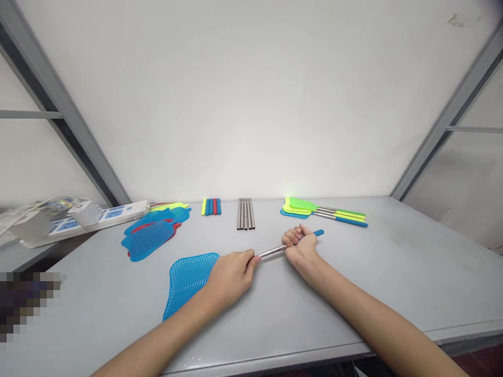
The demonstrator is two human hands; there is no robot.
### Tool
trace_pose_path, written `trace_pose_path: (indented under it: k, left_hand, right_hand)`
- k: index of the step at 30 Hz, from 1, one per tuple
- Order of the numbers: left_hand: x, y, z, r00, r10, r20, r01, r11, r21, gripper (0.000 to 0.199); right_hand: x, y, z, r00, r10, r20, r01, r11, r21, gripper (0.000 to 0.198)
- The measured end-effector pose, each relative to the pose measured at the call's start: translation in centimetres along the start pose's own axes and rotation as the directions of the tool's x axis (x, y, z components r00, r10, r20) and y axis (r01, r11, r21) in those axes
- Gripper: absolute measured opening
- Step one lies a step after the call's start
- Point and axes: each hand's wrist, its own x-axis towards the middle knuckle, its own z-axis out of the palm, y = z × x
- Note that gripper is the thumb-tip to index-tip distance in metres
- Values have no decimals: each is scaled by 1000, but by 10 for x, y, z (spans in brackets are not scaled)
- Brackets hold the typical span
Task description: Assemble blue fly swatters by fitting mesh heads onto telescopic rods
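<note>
A fly swatter with a blue mesh head [190, 275], a metal rod [274, 252] and a blue grip [319, 233] lies slantwise between my hands. My left hand [233, 275] is closed around the rod near the mesh head and hides the joint between them. Around the blue grip, my right hand [301, 245] has its fingers wrapped, palm turned up; the grip's end sticks out past it. The head rests low over the table, its lower right part covered by my left hand and forearm.
Loose swatter heads [151, 238], mostly blue, are piled at the left. Short coloured grips [211, 207] and metal rods [245, 213] lie in rows near the wall. Several whole swatters [334, 213] are stacked at the right. A power strip [113, 213] runs along the left edge.
</note>
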Motion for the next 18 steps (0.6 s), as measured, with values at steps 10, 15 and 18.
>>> trace_pose_path:
  k: [10,15,18]
  left_hand:
    - [4,0,-3,1000,7,-28,-8,999,-49,36]
    - [4,-2,-2,999,9,-39,-11,998,-55,35]
    - [4,-3,-2,999,10,-40,-12,998,-58,35]
  right_hand:
    - [2,-7,3,997,75,8,-75,997,-6,23]
    - [6,-8,2,995,103,-17,-103,995,-10,22]
    - [7,-8,1,992,120,-27,-121,993,-9,22]
